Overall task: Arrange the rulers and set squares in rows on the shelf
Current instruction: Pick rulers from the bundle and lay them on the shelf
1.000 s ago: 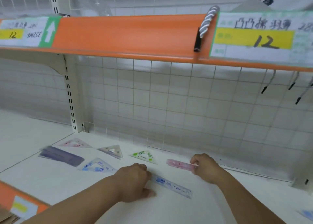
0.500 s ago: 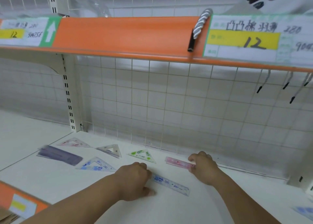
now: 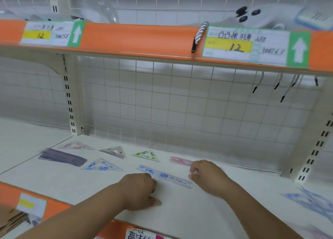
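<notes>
On the white shelf a blue ruler lies slanted. My left hand has its curled fingers on the ruler's near left part and its thumb on the shelf. Behind it lies a pink ruler; my right hand covers its right half with curled fingers, the thumb close to the blue ruler's right end. To the left lie a green set square, a clear purple one, a pink one, a blue one and dark purple rulers.
A wire mesh closes the back of the shelf. The orange-edged upper shelf hangs overhead with a twisted cord dangling from it. More blue rulers lie at the far right. A perforated upright stands at the left.
The blue ruler's left end now shows beyond my left hand. My right hand has drawn back a little toward me along the pink ruler.
</notes>
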A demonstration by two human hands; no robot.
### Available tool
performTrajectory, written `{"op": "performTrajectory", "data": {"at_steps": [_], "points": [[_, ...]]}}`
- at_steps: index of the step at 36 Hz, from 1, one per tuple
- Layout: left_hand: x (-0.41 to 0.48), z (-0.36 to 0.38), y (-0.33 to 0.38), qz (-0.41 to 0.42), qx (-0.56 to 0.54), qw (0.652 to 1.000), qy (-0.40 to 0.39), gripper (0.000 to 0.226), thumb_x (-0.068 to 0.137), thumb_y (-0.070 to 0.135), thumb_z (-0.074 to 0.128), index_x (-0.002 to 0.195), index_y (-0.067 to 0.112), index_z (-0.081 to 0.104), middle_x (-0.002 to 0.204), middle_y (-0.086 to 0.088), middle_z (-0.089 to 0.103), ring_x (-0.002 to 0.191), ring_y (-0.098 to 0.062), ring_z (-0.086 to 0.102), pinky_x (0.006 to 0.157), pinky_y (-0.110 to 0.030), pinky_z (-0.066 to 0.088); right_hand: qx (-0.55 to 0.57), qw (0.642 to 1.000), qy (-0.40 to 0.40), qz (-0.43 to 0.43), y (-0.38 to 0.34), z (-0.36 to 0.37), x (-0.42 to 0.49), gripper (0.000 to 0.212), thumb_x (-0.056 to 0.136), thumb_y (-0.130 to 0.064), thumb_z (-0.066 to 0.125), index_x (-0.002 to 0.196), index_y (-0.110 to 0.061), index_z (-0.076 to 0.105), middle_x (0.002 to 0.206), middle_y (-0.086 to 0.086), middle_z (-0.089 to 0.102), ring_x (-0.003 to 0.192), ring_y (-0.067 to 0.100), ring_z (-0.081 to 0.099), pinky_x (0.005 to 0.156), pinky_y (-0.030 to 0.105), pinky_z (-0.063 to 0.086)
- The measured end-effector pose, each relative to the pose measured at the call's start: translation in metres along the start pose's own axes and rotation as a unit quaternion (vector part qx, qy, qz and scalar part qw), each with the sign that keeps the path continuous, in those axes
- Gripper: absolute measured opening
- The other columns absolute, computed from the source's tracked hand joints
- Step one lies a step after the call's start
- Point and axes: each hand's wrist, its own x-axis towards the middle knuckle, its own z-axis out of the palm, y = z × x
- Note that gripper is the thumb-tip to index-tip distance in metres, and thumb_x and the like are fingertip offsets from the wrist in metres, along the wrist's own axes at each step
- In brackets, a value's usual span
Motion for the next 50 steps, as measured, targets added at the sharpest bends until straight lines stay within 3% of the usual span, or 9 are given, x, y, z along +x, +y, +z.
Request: {"op": "performTrajectory", "data": {"at_steps": [7, 15, 22, 28, 36, 44, 50], "points": [[-0.026, -0.004, 0.009, 0.009, 0.013, 0.999, 0.042, 0.055, 0.092, 0.058, 0.046, 0.126, 0.015, 0.053, 0.127, -0.007, 0.052, 0.116, -0.025, 0.051, 0.091, -0.034, 0.043, -0.025, 0.999, -0.008, 0.026, -0.019, -0.001, -0.05, 0.022, 0.094, -0.039, 0.047, 0.097, -0.022, 0.061, 0.103, -0.005, 0.065, 0.096, 0.016, 0.059, 0.083, 0.032, 0.05], [-0.07, 0.007, 0.019, 0.037, 0.015, 0.998, 0.054, 0.045, 0.094, 0.047, 0.047, 0.123, 0.013, 0.054, 0.124, -0.008, 0.052, 0.115, -0.026, 0.051, 0.089, -0.035, 0.044, -0.055, 0.998, -0.004, 0.026, -0.048, 0.005, -0.107, 0.026, 0.096, -0.039, 0.046, 0.096, -0.016, 0.059, 0.1, 0.001, 0.065, 0.093, 0.02, 0.059, 0.075, 0.032, 0.046], [-0.099, 0.018, 0.037, 0.058, -0.013, 0.996, 0.069, 0.039, 0.093, 0.049, 0.049, 0.111, 0.015, 0.058, 0.111, -0.004, 0.049, 0.108, -0.022, 0.05, 0.078, -0.031, 0.039, -0.039, 0.998, 0.031, 0.045, -0.057, 0.007, -0.158, 0.021, 0.095, -0.038, 0.047, 0.091, -0.019, 0.057, 0.099, 0.001, 0.056, 0.094, 0.019, 0.055, 0.077, 0.03, 0.043], [-0.111, 0.016, 0.068, 0.094, -0.018, 0.991, 0.095, 0.035, 0.094, 0.044, 0.048, 0.113, 0.016, 0.056, 0.116, -0.006, 0.047, 0.112, -0.023, 0.045, 0.084, -0.033, 0.042, -0.026, 0.996, 0.046, 0.078, -0.048, 0.001, -0.204, 0.019, 0.094, -0.032, 0.047, 0.097, -0.018, 0.061, 0.092, -0.003, 0.047, 0.091, 0.019, 0.053, 0.078, 0.03, 0.044], [-0.115, 0.008, 0.129, 0.145, -0.014, 0.985, 0.097, 0.038, 0.094, 0.047, 0.048, 0.118, 0.017, 0.054, 0.117, -0.005, 0.049, 0.112, -0.022, 0.047, 0.082, -0.03, 0.041, -0.028, 0.991, 0.06, 0.116, -0.01, -0.024, -0.255, 0.022, 0.095, -0.033, 0.046, 0.097, -0.016, 0.06, 0.098, 0.0, 0.056, 0.09, 0.018, 0.054, 0.077, 0.031, 0.046], [-0.094, -0.01, 0.222, 0.165, -0.015, 0.98, 0.11, 0.033, 0.093, 0.044, 0.05, 0.109, 0.016, 0.057, 0.113, -0.004, 0.052, 0.109, -0.022, 0.05, 0.08, -0.032, 0.043, -0.028, 0.987, 0.072, 0.139, 0.071, -0.056, -0.297, 0.017, 0.094, -0.033, 0.048, 0.093, -0.021, 0.06, 0.1, -0.002, 0.061, 0.09, 0.016, 0.056, 0.073, 0.029, 0.046], [-0.073, -0.024, 0.312, 0.174, -0.002, 0.978, 0.113, 0.042, 0.094, 0.047, 0.048, 0.122, 0.017, 0.054, 0.12, -0.005, 0.051, 0.113, -0.022, 0.048, 0.085, -0.034, 0.044, -0.051, 0.986, 0.078, 0.14, 0.151, -0.091, -0.329, 0.019, 0.094, -0.034, 0.047, 0.102, -0.023, 0.061, 0.102, 0.001, 0.058, 0.092, 0.016, 0.054, 0.078, 0.031, 0.045]]}}
